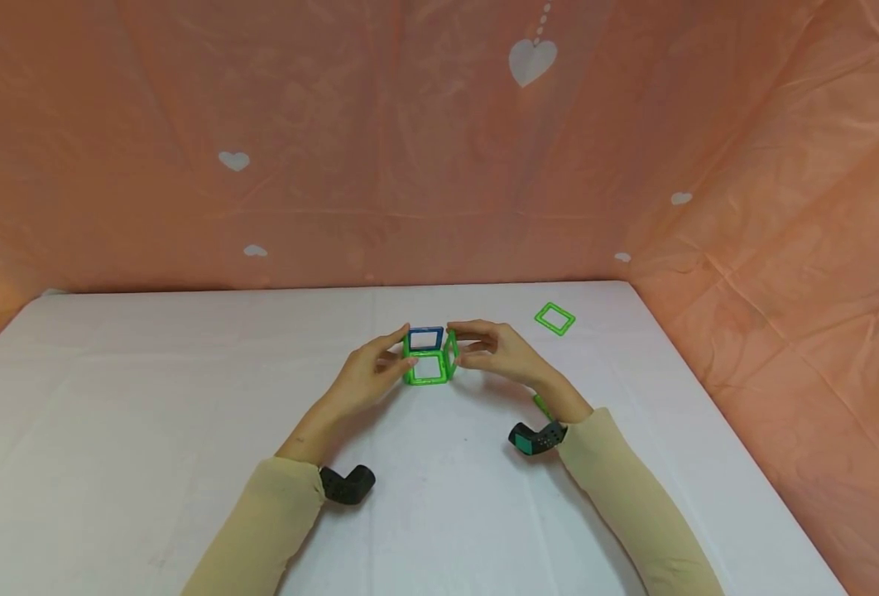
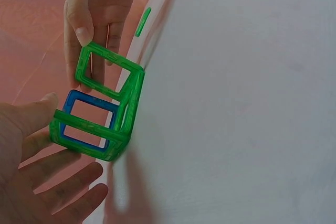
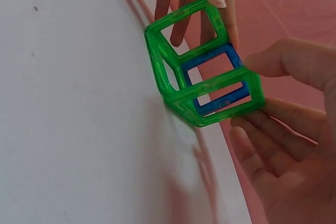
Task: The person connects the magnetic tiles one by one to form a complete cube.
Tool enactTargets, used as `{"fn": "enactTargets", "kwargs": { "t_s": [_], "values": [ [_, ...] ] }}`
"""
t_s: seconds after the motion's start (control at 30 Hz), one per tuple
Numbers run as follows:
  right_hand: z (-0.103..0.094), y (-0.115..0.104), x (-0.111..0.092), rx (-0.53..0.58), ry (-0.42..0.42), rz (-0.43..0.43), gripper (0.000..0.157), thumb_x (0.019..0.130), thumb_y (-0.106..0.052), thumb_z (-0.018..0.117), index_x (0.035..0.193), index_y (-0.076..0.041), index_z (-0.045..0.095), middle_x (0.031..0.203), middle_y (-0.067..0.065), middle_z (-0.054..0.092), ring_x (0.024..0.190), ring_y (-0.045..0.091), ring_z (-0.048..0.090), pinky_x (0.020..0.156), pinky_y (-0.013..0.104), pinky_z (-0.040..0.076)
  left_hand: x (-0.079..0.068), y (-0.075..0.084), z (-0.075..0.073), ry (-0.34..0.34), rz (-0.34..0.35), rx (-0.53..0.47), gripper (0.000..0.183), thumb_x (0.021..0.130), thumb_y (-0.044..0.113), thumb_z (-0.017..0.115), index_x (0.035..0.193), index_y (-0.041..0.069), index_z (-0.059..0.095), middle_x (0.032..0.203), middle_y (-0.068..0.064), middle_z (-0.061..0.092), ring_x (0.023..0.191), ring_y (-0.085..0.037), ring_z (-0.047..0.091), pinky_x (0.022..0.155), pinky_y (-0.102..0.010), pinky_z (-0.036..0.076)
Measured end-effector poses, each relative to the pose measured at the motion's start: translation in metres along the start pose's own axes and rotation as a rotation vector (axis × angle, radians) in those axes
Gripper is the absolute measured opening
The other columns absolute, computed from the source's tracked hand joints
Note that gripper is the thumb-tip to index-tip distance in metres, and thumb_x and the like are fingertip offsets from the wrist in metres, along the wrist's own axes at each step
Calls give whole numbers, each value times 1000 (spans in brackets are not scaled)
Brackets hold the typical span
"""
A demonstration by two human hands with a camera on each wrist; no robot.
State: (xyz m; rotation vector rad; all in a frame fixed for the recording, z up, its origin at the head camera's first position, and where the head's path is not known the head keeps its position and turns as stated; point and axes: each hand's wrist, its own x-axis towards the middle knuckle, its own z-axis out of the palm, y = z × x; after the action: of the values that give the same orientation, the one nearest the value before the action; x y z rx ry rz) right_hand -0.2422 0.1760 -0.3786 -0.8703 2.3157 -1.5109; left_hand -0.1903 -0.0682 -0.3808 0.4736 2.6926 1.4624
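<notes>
Bracing an open box of plastic-looking square frames at mid-table, two bare hands are working from opposite sides above a white cloth. The left hand is pinching a translucent green side frame between thumb and fingertip, its other fingers spreading loosely; the right hand is likewise closing thumb and finger on the opposite green side frame. That two-sided hold is probably keeping the walls square against a blue square frame standing between them and a green frame facing the cloth. As a container, the box is showing no contents, its hollow panels letting cloth and orange curtain show through. A loose green square frame is lying beyond the right hand; a partly hidden green piece is showing beside that wrist.
</notes>
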Motion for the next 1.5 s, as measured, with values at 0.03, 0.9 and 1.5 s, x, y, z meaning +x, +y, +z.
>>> {"fn": "enactTargets", "kwargs": {
  "t_s": [0.03,0.9,1.5],
  "values": [
    [0,-1,0,-1,0,1,55,84,2,68,135,7,49,137,24,52,121,39,54,102,46,45,0,0,0,0,0,-2,57,95,17,59,147,5,37,144,-21,45,113,-37,60,94,-45,51],
    [6,-3,1,-55,24,-3,55,87,-6,67,137,5,47,135,21,54,122,35,54,100,45,46,0,-2,4,24,-93,-54,56,96,23,59,147,13,39,135,-24,53,117,-41,57,96,-52,48],
    [9,-8,-3,-72,113,74,39,87,-13,68,124,0,62,109,17,67,98,24,63,84,29,52,0,1,4,30,-91,-15,55,96,23,58,146,8,39,132,-23,54,115,-39,58,95,-50,49]
  ]
}}
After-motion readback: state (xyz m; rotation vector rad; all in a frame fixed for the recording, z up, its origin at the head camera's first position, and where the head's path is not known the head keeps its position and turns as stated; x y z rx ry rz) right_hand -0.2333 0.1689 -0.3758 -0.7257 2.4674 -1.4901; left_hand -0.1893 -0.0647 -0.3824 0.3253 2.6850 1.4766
